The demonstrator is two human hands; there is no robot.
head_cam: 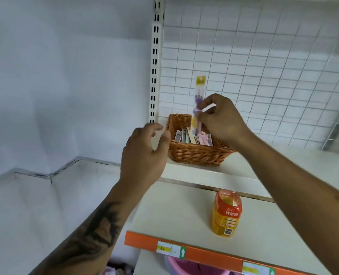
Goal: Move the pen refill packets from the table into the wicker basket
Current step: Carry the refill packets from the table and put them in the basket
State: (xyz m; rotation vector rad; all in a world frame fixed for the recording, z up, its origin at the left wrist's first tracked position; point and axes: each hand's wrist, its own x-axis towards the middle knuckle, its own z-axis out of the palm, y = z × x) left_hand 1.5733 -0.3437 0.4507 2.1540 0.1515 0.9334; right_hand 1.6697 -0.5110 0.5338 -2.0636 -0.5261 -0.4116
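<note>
A brown wicker basket (194, 153) stands on the white shelf against the wire-grid back panel. Several pen refill packets (186, 136) lie inside it. My right hand (220, 120) pinches a long refill packet (199, 92), yellow at the top with purple print, upright above the basket with its lower end just inside the rim. My left hand (144, 153) hovers at the basket's left side, fingers loosely spread and holding nothing.
An orange drink bottle (226, 215) stands on the shelf (174, 211) in front of the basket. The shelf's front edge carries an orange price strip (204, 253). A slotted upright post (154, 66) rises left of the basket. A pink object shows below the shelf.
</note>
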